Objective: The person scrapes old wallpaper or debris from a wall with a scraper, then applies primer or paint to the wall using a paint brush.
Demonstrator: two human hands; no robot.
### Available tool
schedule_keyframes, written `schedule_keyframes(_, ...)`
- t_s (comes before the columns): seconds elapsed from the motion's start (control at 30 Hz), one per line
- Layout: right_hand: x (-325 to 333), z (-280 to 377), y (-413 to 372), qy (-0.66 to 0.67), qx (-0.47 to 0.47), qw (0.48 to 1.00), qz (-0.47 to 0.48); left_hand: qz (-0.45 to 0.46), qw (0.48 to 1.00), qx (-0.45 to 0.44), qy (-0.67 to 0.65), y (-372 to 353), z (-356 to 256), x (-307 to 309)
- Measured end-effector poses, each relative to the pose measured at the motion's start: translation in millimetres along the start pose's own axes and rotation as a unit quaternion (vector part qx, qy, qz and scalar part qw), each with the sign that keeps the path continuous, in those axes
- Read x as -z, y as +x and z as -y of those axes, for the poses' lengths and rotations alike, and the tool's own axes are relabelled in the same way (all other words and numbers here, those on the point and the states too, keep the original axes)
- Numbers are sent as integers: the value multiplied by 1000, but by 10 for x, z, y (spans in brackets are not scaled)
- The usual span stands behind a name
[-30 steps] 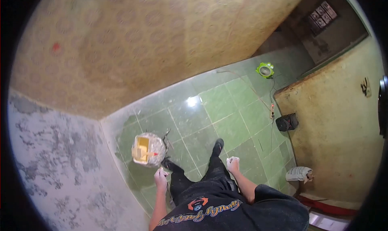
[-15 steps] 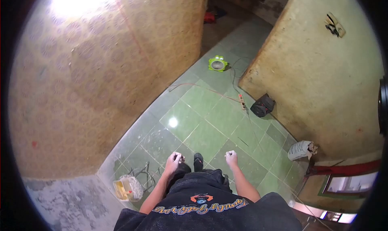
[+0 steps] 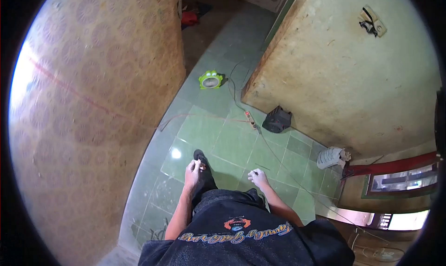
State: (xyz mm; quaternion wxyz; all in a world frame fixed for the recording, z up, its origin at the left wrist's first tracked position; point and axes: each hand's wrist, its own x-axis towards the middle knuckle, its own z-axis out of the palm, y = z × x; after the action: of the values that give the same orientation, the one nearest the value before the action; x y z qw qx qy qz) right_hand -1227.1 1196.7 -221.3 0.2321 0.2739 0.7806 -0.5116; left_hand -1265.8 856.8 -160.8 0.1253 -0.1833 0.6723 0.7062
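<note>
The person is standing on a green tiled floor (image 3: 234,147) in a narrow passage, looking down at both hands held out in front of the waist. The left hand (image 3: 192,172) is hanging half curled and released, with nothing showing in it; it is lying just over the one black shoe (image 3: 201,160) that is set forward on the tiles. The right hand (image 3: 257,176) is bending its fingers inward, and whether it is pinching something small cannot be told at this size. The thing nearest to it is a thin cable (image 3: 278,158), which is running across the tiles from a power strip (image 3: 251,119) and passing just beside that hand on its way to the lower right.

Judging from this, moving well here is a matter of placing each foot on bare tile, lifting it clear of the cable, and keeping the hands loose and away from both walls.

Counted: two hands, one shoe in view, one power strip, one black box (image 3: 277,119) touching the plaster wall (image 3: 334,80), one green frog-shaped fan (image 3: 211,80) further along the floor, one white bundle (image 3: 331,157) at the foot of that wall, and at least two thin leads on the tiles
</note>
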Motion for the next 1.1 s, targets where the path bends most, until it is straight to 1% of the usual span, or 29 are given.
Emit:
schedule_keyframes(0.03,4,114,113,-8,-16,1000,2,0,1000,25,7,201,-136,16)
schedule_keyframes(0.07,1,229,243,-9,-18,1000,-1,2,1000,26,5,407,-261,28)
schedule_keyframes(0.13,-11,599,587,-51,7,998,30,-20,999,-30,-7,897,-482,85)
schedule_keyframes(0.17,-37,777,782,-51,22,998,29,-14,1000,-5,-10,1129,-575,146)
schedule_keyframes(0.2,-57,940,977,-56,20,998,34,-19,1000,-1,-13,1359,-636,206)
schedule_keyframes(0.27,-127,1321,1374,3,24,999,20,-24,998,-4,51,1825,-727,338)
schedule_keyframes(0.3,-155,1601,1530,10,20,1000,21,-8,997,9,70,2019,-884,412)
schedule_keyframes(0.33,-196,1788,1757,8,18,1000,24,-11,997,12,69,2211,-949,473)
schedule_keyframes(0.4,-245,2148,2253,-24,49,998,34,-30,997,-8,64,2610,-1046,560)
schedule_keyframes(0.47,-308,2597,2769,15,31,997,64,-34,996,16,78,2919,-1162,646)
schedule_keyframes(0.5,-352,2769,3100,0,27,997,72,-53,996,18,67,3059,-1238,662)
schedule_keyframes(0.57,-460,3118,3785,-42,58,995,74,-94,994,36,44,3261,-1395,641)
schedule_keyframes(0.63,-656,3255,4679,-74,112,988,79,-123,991,42,22,3467,-1311,608)
schedule_keyframes(0.67,-832,3177,5290,-76,143,984,80,-168,983,56,40,3549,-1260,570)
schedule_keyframes(0.7,-1048,2866,6044,-136,168,975,54,-209,974,64,52,3687,-1194,458)
schedule_keyframes(0.73,-1170,2978,6466,-163,212,962,49,-226,968,91,62,3824,-1083,395)
schedule_keyframes(0.77,-1195,3298,6649,-233,225,944,56,-269,953,121,73,3964,-805,327)
schedule_keyframes(0.8,-1243,3577,6871,-305,237,920,67,-322,937,124,46,4114,-572,200)
schedule_keyframes(0.83,-1378,3641,7270,-309,235,919,68,-350,924,147,36,4263,-589,41)
schedule_keyframes(0.87,-1515,3545,7705,-352,242,903,43,-357,919,169,25,4417,-432,-89)
schedule_keyframes(0.9,-1652,3438,8057,-397,247,883,27,-359,918,170,23,4606,-342,-244)
schedule_keyframes(0.93,-1736,3516,8286,-394,242,886,29,-361,917,172,21,4770,-241,-428)
schedule_keyframes(1.0,-1916,3687,8698,-412,220,883,42,-339,933,117,38,5200,-58,-738)
schedule_keyframes(1.03,-1998,3686,8890,-398,222,889,44,-303,942,131,64,5432,-130,-825)
schedule_keyframes(1.07,-2076,3665,9075,-403,221,886,50,-264,952,79,130,5616,4,-902)
schedule_keyframes(1.1,-2136,3636,9242,-423,242,873,20,-251,957,80,119,5784,31,-999)
